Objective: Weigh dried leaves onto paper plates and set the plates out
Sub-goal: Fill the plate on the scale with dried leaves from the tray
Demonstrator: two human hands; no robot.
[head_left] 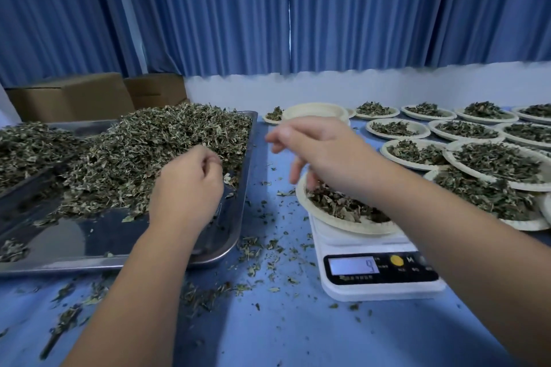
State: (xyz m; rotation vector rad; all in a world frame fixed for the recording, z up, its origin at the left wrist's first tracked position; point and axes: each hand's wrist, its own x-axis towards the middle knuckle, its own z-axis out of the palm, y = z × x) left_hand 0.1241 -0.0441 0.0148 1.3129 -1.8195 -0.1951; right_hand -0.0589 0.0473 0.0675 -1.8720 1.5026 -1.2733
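Note:
A large heap of dried leaves point(143, 155) fills a steel tray point(241, 202) on the left. My left hand point(187, 188) rests at the heap's near edge with its fingers curled into the leaves. A paper plate point(343, 225) with a small portion of leaves sits on a white digital scale point(378, 274); the display shows 9. My right hand point(325, 152) hovers above that plate's far side, fingers loosely spread and pointing down, with nothing visibly held.
Several filled paper plates point(492, 158) cover the blue table at the right. A stack of bare plates point(316, 113) stands behind the scale. Loose leaf bits litter the table point(268, 262). Cardboard boxes point(71, 98) stand behind the tray, below blue curtains.

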